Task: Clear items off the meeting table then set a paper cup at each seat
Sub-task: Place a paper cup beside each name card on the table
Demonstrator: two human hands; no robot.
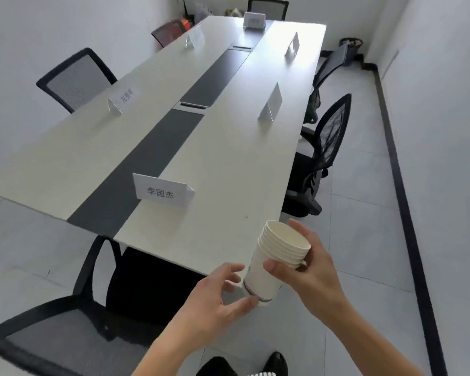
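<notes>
Separating one cup from the stack looks to be the step in hand, with the clearing part seemingly done. At the left, a black mesh office chair stands pushed in at the near end of the long white worktop with a dark grey centre strip. The worktop carries white folded paper name cards, the nearest one facing the near-end seat, and no cup stands at any seat yet.

Lower down, the left hand is half open. Its fingers are loosely curved just beside the bottom of the stack of white paper cups and its thumb tip is at the base rim. It has not visibly closed on anything.

The stack, several cups nested together, hangs in the air over the near right corner of the worktop, tilted with the mouths up. The right hand grips it just under the rims, thumb across the front wall and fingers wrapped behind. Further right, another black mesh chair sits along the worktop's right edge.

The next move probably needs the left hand to pinch the lowest cup and draw it downward while the right hand holds the others back. That cup should then go upright by the nearest card. Nested paper cups often cling, so two may come away together.
</notes>
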